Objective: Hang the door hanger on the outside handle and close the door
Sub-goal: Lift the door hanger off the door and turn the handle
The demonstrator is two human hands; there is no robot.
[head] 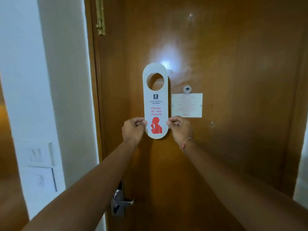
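Observation:
A grey door hanger with a round hole at the top and red "Please do not disturb" print is held upright in front of a brown wooden door. My left hand pinches its lower left edge and my right hand pinches its lower right edge. The door stands shut in its frame. A silver lever handle on a metal lock plate sits low on the door's left side, below my left forearm and well under the hanger.
A white notice card is fixed to the door right of the hanger, with a peephole above it. A brass bolt is at the top left. White wall with switch plates is left of the frame.

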